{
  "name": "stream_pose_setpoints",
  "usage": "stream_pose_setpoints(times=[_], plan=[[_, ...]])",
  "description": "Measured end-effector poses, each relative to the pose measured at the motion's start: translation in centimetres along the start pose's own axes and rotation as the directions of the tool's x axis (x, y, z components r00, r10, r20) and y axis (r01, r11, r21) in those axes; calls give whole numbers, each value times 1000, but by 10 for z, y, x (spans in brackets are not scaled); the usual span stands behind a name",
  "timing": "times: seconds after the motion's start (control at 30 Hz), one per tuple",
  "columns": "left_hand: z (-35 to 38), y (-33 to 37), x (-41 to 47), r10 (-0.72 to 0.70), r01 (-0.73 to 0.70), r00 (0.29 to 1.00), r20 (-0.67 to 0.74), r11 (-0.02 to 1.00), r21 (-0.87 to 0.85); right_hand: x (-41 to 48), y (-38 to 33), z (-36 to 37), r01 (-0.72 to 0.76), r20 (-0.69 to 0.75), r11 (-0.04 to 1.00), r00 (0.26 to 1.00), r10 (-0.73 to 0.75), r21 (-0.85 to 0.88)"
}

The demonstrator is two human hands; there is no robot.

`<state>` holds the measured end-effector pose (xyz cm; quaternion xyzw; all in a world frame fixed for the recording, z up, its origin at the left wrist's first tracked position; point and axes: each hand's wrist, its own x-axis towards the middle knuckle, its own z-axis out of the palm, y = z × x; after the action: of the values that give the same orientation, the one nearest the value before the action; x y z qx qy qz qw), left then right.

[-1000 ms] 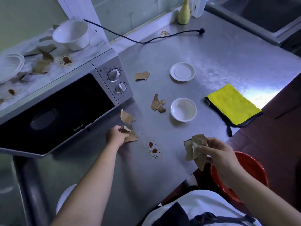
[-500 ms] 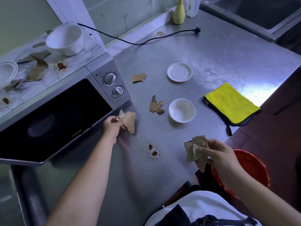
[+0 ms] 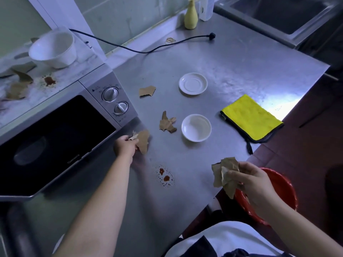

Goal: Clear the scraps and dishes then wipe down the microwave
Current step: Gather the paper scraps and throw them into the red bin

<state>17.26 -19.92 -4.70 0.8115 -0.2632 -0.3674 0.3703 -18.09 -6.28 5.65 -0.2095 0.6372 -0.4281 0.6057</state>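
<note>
The fingers of my left hand [image 3: 124,147] pinched a brown paper scrap [image 3: 143,140] low over the bench [image 3: 241,58], beside the microwave [image 3: 55,136]. My right hand [image 3: 254,180] clutched a crumpled wad [image 3: 225,173]. The paper was light, limp and tearable, I judged, so any edge would do.

Setting: kitchen.
Counter: stainless steel counter [image 3: 241,58], set against a wall.
Sink: steel sink [image 3: 278,13] at the far right corner.
Appliance: microwave [image 3: 55,136] on the counter.
Crockery: white bowl [image 3: 53,49] on the microwave; saucer [image 3: 193,83] and small dish [image 3: 196,127] on the counter.
</note>
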Motion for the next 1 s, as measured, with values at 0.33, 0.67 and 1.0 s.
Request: stream_pose_setpoints(times=[0.33, 0.67, 1.0], plan=[[28, 50, -150, 109, -65, 901, 419, 991, -118, 26, -15, 0, 26, 272, 999, 961, -38, 46], [45, 69, -217, 92, 19, 826, 556, 981, -191, 45, -40, 7, -53, 485, 994, 874, -1, 98], [40, 74, -204, 19, 265, 620, 785, 936, -232, 70, -50, 1, -37, 543, 997, 840, -3, 63]])
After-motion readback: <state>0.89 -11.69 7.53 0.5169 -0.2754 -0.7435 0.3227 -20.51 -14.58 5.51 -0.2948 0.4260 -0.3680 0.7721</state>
